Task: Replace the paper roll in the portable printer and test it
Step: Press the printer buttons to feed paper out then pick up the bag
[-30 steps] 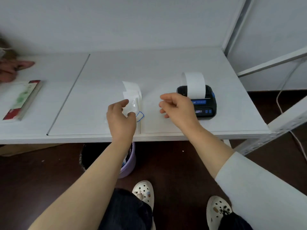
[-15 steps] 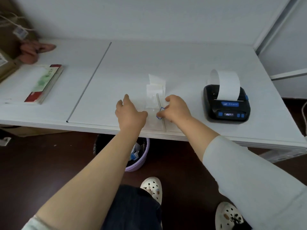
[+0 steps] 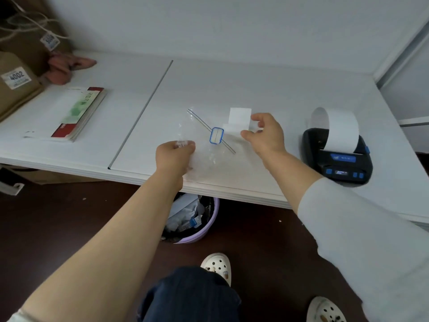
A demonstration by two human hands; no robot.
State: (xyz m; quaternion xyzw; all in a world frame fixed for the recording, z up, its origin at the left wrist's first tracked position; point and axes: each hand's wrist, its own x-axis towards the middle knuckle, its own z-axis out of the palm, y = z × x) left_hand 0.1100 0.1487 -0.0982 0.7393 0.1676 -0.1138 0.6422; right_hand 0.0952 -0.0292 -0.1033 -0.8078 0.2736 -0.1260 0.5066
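The black portable printer sits on the white table at the right, with a curl of white paper rising from its slot. A clear zip bag with a blue slider lies near the table's front edge. My left hand pinches the bag's left corner. My right hand holds the bag's right side beside white paper slips. Whether the slips are in the bag or behind it, I cannot tell.
A red and green booklet lies at the left of the table. Brown cardboard boxes and a pink cloth stand at the far left. A purple waste bin with scraps is under the table edge.
Both hands have taken hold of the zip bag and lifted and turned it, so its zip line now runs diagonally. The camera has swung left and down.
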